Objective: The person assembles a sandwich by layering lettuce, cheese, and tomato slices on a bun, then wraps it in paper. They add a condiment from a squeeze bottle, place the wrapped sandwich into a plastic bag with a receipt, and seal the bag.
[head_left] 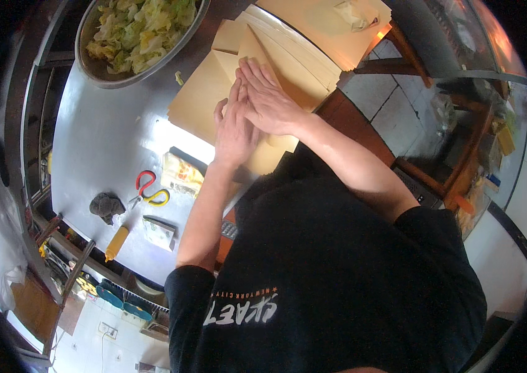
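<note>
Kraft-paper sheets or wrappers [198,100], tan and stacked, lie at the near edge of a metal table [100,121]. My right hand [268,95] rests flat on the top paper, fingers stretched out along a folded edge. My left hand [236,128] presses on the same paper just beside it, its fingertips partly under the right hand. A raised triangular fold [256,46] of the paper stands out beyond the fingertips. What lies beneath my palms is hidden.
A metal bowl [109,84] of torn lettuce [144,35] stands at the far left. Another tan paper stack [310,18] lies beyond. Scissors [144,191], a dark cloth [106,207], a yellow squeeze bottle [116,243], a small packet [158,232] and a printed plastic package [179,172] sit leftward.
</note>
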`<move>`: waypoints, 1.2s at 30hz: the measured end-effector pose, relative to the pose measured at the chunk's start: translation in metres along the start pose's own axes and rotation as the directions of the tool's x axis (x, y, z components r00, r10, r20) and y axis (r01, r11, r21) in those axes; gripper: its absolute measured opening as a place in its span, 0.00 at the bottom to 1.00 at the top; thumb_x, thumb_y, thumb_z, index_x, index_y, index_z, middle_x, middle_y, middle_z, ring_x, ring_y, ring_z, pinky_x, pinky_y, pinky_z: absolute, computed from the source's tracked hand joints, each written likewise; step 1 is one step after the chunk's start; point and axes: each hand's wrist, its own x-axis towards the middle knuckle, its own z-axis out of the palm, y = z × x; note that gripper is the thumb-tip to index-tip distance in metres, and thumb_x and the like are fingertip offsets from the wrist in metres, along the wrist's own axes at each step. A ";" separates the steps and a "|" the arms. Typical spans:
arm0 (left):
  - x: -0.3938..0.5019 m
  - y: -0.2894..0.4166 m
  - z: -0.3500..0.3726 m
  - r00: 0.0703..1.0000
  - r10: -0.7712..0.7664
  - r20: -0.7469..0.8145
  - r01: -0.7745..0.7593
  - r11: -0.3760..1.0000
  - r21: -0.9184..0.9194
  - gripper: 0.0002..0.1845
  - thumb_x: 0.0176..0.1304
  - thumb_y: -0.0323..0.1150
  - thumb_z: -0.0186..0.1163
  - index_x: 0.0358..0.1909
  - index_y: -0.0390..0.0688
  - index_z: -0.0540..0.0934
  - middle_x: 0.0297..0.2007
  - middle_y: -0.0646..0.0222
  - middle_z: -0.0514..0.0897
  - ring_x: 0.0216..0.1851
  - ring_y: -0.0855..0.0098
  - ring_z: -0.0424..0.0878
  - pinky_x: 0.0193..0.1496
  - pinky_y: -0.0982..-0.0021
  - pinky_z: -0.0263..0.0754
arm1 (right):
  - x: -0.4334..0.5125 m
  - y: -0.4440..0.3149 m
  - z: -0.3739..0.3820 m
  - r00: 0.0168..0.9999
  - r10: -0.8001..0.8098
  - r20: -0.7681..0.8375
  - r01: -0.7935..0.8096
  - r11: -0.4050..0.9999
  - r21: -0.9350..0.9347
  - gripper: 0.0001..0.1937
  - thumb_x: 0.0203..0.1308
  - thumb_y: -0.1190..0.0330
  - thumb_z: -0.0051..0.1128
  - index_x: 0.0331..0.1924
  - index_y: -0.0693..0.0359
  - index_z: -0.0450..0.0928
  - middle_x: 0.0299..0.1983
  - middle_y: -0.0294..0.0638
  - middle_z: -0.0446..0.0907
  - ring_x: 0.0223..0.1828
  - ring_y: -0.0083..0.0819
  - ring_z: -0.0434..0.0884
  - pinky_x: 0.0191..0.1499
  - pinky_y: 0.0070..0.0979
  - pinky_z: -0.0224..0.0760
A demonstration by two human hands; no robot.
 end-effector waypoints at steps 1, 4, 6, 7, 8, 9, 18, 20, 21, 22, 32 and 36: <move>0.002 0.001 -0.002 0.997 0.070 0.012 -0.071 0.996 0.054 0.41 0.61 0.31 0.66 0.76 0.34 0.65 0.77 0.46 0.65 0.79 0.52 0.63 0.75 0.46 0.58 | 0.001 0.003 -0.004 0.999 0.034 0.011 -0.035 0.992 0.121 0.45 0.80 0.39 0.33 0.81 0.73 0.52 0.84 0.61 0.47 0.88 0.49 0.42 0.87 0.42 0.32; 0.011 -0.005 -0.013 0.978 0.103 0.183 -0.131 0.981 0.143 0.40 0.59 0.27 0.66 0.77 0.42 0.67 0.79 0.57 0.66 0.71 0.55 0.74 0.74 0.48 0.63 | 0.005 0.022 -0.033 0.999 0.042 0.017 -0.046 0.892 0.450 0.35 0.83 0.50 0.41 0.80 0.69 0.57 0.84 0.55 0.53 0.87 0.45 0.48 0.86 0.39 0.40; 0.022 -0.014 -0.023 0.939 0.161 0.303 -0.217 0.963 0.160 0.40 0.59 0.25 0.66 0.76 0.49 0.70 0.78 0.65 0.69 0.64 0.56 0.80 0.74 0.53 0.67 | 0.009 0.042 -0.063 0.999 0.034 0.005 -0.033 0.915 0.403 0.27 0.78 0.65 0.56 0.76 0.63 0.67 0.81 0.47 0.62 0.81 0.45 0.63 0.81 0.36 0.57; 0.029 -0.019 -0.027 0.927 0.203 0.316 -0.250 0.961 0.117 0.38 0.60 0.26 0.66 0.76 0.49 0.71 0.77 0.64 0.69 0.63 0.56 0.80 0.74 0.54 0.67 | 0.008 0.052 -0.079 1.000 -0.008 0.028 0.002 0.980 0.198 0.21 0.72 0.69 0.62 0.65 0.64 0.75 0.75 0.46 0.70 0.75 0.46 0.72 0.75 0.37 0.67; 0.037 -0.024 -0.030 0.912 0.243 0.329 -0.282 0.957 0.074 0.37 0.60 0.27 0.66 0.75 0.49 0.72 0.76 0.64 0.70 0.63 0.55 0.79 0.74 0.55 0.67 | 0.009 0.061 -0.092 0.986 -0.126 0.109 0.113 0.986 0.122 0.20 0.68 0.69 0.65 0.61 0.64 0.76 0.70 0.45 0.74 0.70 0.47 0.75 0.72 0.39 0.69; 0.043 -0.027 -0.032 0.897 0.258 0.359 -0.290 0.956 0.038 0.36 0.61 0.28 0.66 0.74 0.49 0.73 0.76 0.64 0.71 0.63 0.55 0.79 0.74 0.56 0.68 | 0.010 0.067 -0.101 0.958 -0.145 0.248 0.143 0.989 0.025 0.19 0.63 0.68 0.69 0.56 0.64 0.77 0.64 0.44 0.77 0.66 0.47 0.78 0.68 0.41 0.72; 0.060 -0.022 0.011 0.948 0.286 0.139 -0.305 0.941 0.144 0.19 0.60 0.29 0.64 0.53 0.43 0.75 0.60 0.59 0.77 0.60 0.54 0.77 0.66 0.54 0.72 | 0.034 0.082 -0.086 0.754 -0.582 0.305 0.619 0.785 -0.031 0.29 0.42 0.58 0.82 0.46 0.64 0.78 0.49 0.44 0.77 0.55 0.47 0.79 0.58 0.42 0.77; 0.055 -0.019 0.019 0.963 0.253 0.087 -0.264 0.952 0.156 0.20 0.59 0.30 0.65 0.53 0.43 0.75 0.60 0.59 0.76 0.60 0.53 0.77 0.66 0.53 0.72 | 0.033 0.085 -0.084 0.749 -0.599 0.283 0.638 0.768 -0.062 0.29 0.42 0.58 0.81 0.46 0.64 0.78 0.49 0.44 0.77 0.55 0.46 0.80 0.57 0.41 0.77; 0.052 -0.017 0.021 0.971 0.228 0.077 -0.238 0.955 0.176 0.22 0.58 0.31 0.66 0.54 0.43 0.75 0.61 0.59 0.76 0.60 0.53 0.77 0.66 0.53 0.72 | 0.031 0.086 -0.083 0.754 -0.596 0.277 0.636 0.767 -0.080 0.29 0.42 0.58 0.81 0.46 0.64 0.78 0.49 0.44 0.77 0.54 0.46 0.80 0.57 0.41 0.78; 0.049 -0.015 0.022 0.975 0.201 0.090 -0.215 0.956 0.198 0.23 0.57 0.31 0.67 0.55 0.43 0.75 0.61 0.58 0.76 0.61 0.53 0.77 0.67 0.52 0.71 | 0.029 0.087 -0.082 0.760 -0.591 0.270 0.631 0.770 -0.091 0.29 0.42 0.58 0.81 0.47 0.64 0.78 0.49 0.44 0.77 0.54 0.45 0.80 0.57 0.41 0.78; 0.040 -0.003 0.007 0.982 0.159 0.098 -0.170 0.979 0.110 0.40 0.43 0.31 0.77 0.63 0.51 0.77 0.63 0.62 0.77 0.61 0.54 0.76 0.67 0.54 0.71 | 0.014 0.094 -0.075 0.825 -0.509 0.246 0.554 0.814 -0.175 0.24 0.54 0.62 0.73 0.52 0.62 0.76 0.53 0.45 0.75 0.59 0.45 0.79 0.61 0.43 0.77; 0.041 -0.004 0.015 0.986 0.143 0.091 -0.152 0.983 0.104 0.38 0.43 0.28 0.76 0.63 0.53 0.78 0.62 0.63 0.77 0.60 0.56 0.77 0.66 0.54 0.72 | -0.014 0.092 -0.077 0.840 -0.438 0.319 0.541 0.716 -0.441 0.15 0.67 0.67 0.61 0.55 0.58 0.76 0.57 0.45 0.74 0.64 0.46 0.77 0.67 0.45 0.74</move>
